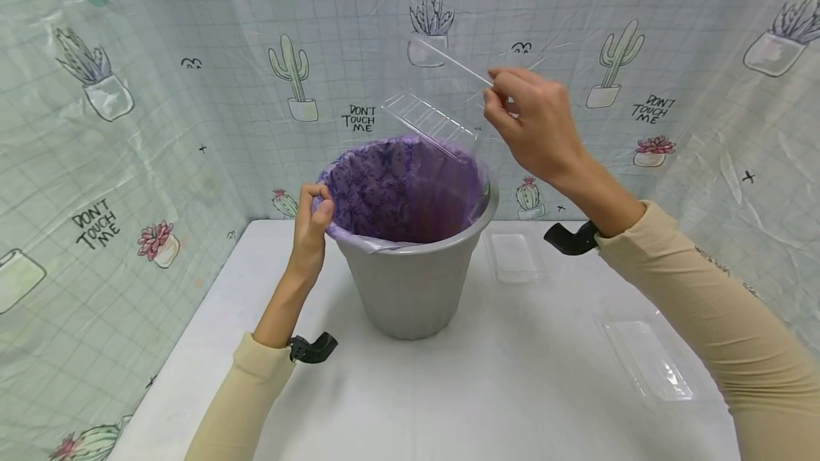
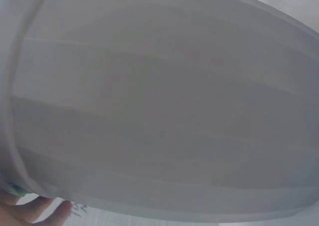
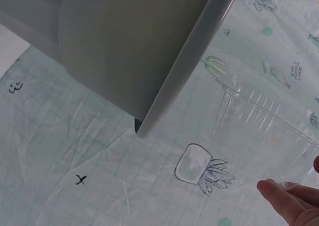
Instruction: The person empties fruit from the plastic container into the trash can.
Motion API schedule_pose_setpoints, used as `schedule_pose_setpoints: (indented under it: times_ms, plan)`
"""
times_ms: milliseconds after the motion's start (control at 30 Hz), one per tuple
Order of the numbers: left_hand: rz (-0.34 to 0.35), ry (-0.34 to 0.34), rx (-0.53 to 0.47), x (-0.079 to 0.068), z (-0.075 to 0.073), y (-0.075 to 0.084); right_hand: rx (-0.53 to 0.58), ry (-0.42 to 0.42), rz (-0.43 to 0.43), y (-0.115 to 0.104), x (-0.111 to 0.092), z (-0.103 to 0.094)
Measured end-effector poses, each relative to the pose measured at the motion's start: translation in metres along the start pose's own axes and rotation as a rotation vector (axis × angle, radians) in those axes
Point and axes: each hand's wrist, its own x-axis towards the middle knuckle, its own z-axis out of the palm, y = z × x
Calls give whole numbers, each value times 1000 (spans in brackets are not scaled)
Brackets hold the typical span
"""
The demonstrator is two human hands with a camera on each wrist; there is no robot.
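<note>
A grey trash bin [image 1: 413, 294] stands upright, its inside lined with a purple patterned bag [image 1: 374, 194] folded over the rim. My left hand [image 1: 312, 226] grips the bin's left rim over the bag; in the left wrist view the bin's ribbed wall [image 2: 159, 111] fills the picture, with fingertips [image 2: 59, 213] at the lower left. Above the bin's back right, my right hand [image 1: 537, 119] pinches a clear ribbed plastic container [image 1: 432, 123] by its edge. The container is tilted, and its ribs show in the right wrist view beside my fingers [image 3: 286, 203].
Two clear plastic trays lie on the white table [image 1: 500, 375]: one tray [image 1: 514, 260] just right of the bin, another tray [image 1: 650, 361] farther right under my forearm. A cactus-printed curtain [image 1: 359, 20] encloses the table at the back and sides.
</note>
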Motion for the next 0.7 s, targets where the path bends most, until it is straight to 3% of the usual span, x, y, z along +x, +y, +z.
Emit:
schedule_pose_setpoints:
  times_ms: [433,700]
  plan:
    - [5,-4,1,1,-1,0,22,37,74,7,-4,-10]
    - [-9,-4,6,-1,-1,1,18,59,213,13,-11,-27]
